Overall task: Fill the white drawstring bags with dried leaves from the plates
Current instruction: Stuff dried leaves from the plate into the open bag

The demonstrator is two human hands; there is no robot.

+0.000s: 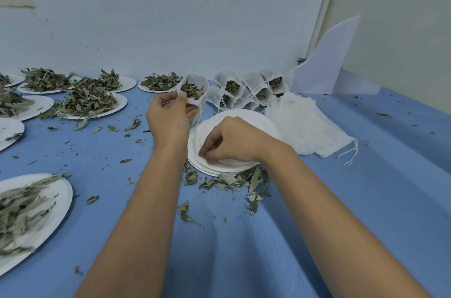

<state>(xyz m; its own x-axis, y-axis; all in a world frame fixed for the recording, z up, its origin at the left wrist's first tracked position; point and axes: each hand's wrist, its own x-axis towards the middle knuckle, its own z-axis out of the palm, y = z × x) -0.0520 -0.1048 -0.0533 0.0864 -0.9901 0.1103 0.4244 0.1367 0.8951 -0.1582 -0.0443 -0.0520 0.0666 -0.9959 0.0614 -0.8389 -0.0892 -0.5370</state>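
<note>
Drawstring bag (195,87) is up off the tabletop (341,200), just behind-left of the empty plate stack (258,118), part full of leaves. Your left hand (168,117) pinches its rim, so the mouth is open. Your right hand (231,141) is down on the stack's top plate, fingers curled, tips pinched on a small leaf scrap (204,156).

The step looks like gathering stray bits to top up the bag. To do it well:
- Hold the mouth wide and tilted toward the stack.
- Bring the bag close over the stack so drops land on a plate.
- Pinch gently, since dry leaf likely crumbles.
- Don't overfill, or the string probably won't draw closed.
- Pick up the loose leaves (231,181) just in front of the stack too.

Counts:
- Hands: two.
- Bag in hand: one.
- Filled bags (251,81), behind the stack: at least four show leaves at the mouth. Overlap hides the rest.
- Empty bags (307,127), right of the stack: a flat pile, count not tellable.
- Leaf plates (122,101), left of the stack: eight in view, one nearly bare, some cut by the frame edge.
- Stack itself: several plates, exact number unclear.
</note>
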